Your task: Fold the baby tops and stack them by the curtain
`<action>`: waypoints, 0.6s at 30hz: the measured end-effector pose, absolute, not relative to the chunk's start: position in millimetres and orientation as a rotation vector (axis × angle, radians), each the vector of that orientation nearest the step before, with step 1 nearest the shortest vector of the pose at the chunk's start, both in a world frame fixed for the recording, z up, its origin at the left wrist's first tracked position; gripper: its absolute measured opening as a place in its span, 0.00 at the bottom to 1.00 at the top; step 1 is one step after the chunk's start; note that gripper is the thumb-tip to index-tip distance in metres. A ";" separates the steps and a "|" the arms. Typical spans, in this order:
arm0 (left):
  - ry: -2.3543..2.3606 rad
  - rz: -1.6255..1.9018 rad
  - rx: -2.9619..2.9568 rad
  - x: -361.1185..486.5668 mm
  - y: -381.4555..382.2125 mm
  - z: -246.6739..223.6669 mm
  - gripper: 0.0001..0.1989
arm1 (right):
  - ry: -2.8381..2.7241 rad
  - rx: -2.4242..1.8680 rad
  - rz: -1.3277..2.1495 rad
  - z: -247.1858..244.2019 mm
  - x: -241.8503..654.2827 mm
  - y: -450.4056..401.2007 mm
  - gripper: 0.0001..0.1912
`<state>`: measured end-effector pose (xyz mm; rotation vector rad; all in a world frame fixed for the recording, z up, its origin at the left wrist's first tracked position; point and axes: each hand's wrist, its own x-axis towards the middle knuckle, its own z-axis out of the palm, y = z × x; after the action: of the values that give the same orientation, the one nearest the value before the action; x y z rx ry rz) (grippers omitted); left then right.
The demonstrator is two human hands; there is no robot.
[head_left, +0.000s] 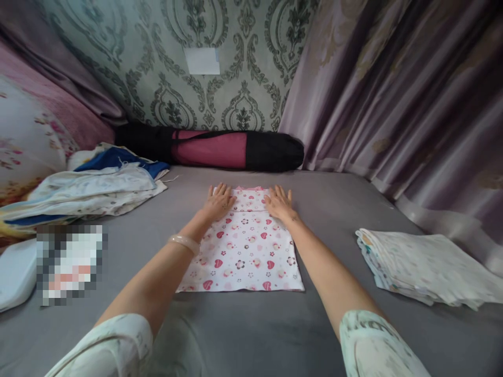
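A white garment printed with red hearts and small flowers lies flat on the grey sheet, its top part folded over and a pink trim showing at the far edge. My left hand rests on its far left corner, palm down with the fingers spread. On the far right corner lies my right hand, also flat with fingers apart. Neither hand is closed around anything.
A loose pile of clothes lies at the left, and a stack of folded white clothes at the right. Behind is a black and dark red long bag against the wall. Purple curtains hang at the right.
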<state>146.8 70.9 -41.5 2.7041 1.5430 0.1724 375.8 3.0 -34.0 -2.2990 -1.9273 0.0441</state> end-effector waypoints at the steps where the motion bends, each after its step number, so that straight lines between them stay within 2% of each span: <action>1: 1.503 0.197 2.750 151.6 67.6 -39.5 0.31 | -1.959 -2.253 0.014 -32.3 371.0 3.7 0.29; 6: 1.325 0.208 2.863 176.7 55.4 -38.6 0.29 | -2.114 -2.083 0.012 -33.1 343.8 6.7 0.27; 12: 1.368 0.155 2.807 182.9 58.8 -51.8 0.29 | -2.109 -2.077 0.047 -43.8 335.1 8.2 0.27; 18: 1.331 0.145 2.814 182.1 58.3 -45.2 0.29 | -2.109 -2.091 0.107 -38.3 336.9 9.9 0.28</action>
<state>182.1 58.3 -45.2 2.8143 1.3307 0.1453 336.9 9.9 -38.3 -2.0914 -2.1093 0.1070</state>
